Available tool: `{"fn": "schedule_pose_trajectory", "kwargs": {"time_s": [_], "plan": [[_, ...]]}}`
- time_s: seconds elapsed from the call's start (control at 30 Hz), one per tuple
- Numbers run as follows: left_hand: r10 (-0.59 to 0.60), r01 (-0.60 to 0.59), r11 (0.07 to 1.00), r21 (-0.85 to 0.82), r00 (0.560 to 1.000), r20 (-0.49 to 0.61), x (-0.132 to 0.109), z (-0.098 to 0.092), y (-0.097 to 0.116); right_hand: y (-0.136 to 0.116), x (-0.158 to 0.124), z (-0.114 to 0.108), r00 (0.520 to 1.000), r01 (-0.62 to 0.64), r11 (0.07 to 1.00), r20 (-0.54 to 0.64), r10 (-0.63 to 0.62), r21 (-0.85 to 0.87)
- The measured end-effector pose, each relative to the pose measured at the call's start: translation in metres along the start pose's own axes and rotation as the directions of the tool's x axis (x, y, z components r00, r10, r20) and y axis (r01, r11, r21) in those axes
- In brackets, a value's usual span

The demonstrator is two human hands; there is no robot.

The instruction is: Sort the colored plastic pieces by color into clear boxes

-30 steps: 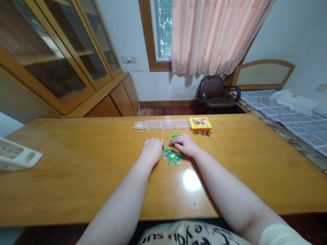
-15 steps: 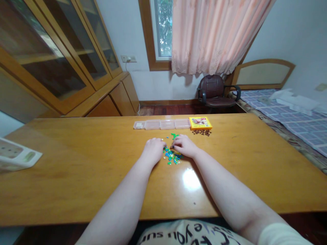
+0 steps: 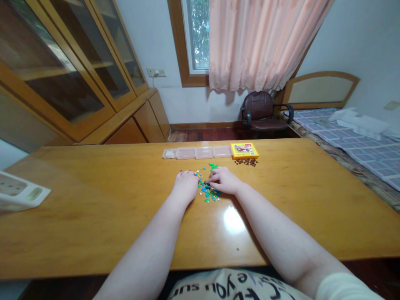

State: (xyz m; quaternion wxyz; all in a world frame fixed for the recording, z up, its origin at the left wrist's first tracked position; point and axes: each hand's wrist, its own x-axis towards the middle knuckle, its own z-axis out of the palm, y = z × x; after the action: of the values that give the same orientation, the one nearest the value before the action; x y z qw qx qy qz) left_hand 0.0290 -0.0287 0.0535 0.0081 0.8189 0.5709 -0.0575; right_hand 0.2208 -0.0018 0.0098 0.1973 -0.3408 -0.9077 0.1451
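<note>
A heap of tiny green, blue and yellow pieces [image 3: 208,192] lies on the wooden table [image 3: 93,200] between my hands. My left hand [image 3: 185,184] rests on the table at the heap's left edge, fingers lying flat and slightly curled. My right hand [image 3: 223,180] sits at the heap's right side, fingertips drawn together over the pieces; whatever they pinch is too small to make out. A few green pieces [image 3: 213,166] lie apart just beyond my right hand.
A clear plastic box with several compartments [image 3: 197,153] and an orange box [image 3: 244,150] stand at the table's far edge, with a small pile of brown pieces [image 3: 246,162] in front. A white object [image 3: 18,192] lies at the left edge. Chair [image 3: 265,112], bed and cabinets stand beyond.
My right hand has slid a little left into the heap. My left hand has shifted slightly. A few green pieces now lie separated beyond the right hand.
</note>
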Motion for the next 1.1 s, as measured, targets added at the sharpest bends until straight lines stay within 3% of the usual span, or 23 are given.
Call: {"fn": "schedule_pose_trajectory", "kwargs": {"time_s": [0.3,0.53,0.77,0.93,1.1], "plan": [[0.074,-0.076,0.996,-0.042,0.996,-0.045,-0.003,-0.008,0.003,0.002,0.000,0.000,0.991,-0.124,0.984,-0.074,0.115,-0.132],[0.031,-0.031,0.997,-0.069,1.000,-0.005,-0.004,-0.011,0.004,0.000,0.000,-0.002,0.999,-0.021,0.999,-0.028,0.020,-0.035],[0.061,-0.061,0.997,-0.050,0.998,-0.004,0.001,-0.001,0.000,-0.002,0.000,0.000,0.998,-0.049,0.999,0.023,0.050,-0.016],[0.022,-0.022,0.999,-0.033,1.000,-0.019,0.000,-0.008,-0.001,-0.001,0.000,0.002,1.000,-0.020,1.000,0.017,0.020,0.022],[-0.091,0.099,0.994,-0.049,0.986,0.138,-0.003,-0.017,0.002,-0.002,0.002,0.000,0.998,-0.053,0.998,-0.019,0.052,-0.039]]}}
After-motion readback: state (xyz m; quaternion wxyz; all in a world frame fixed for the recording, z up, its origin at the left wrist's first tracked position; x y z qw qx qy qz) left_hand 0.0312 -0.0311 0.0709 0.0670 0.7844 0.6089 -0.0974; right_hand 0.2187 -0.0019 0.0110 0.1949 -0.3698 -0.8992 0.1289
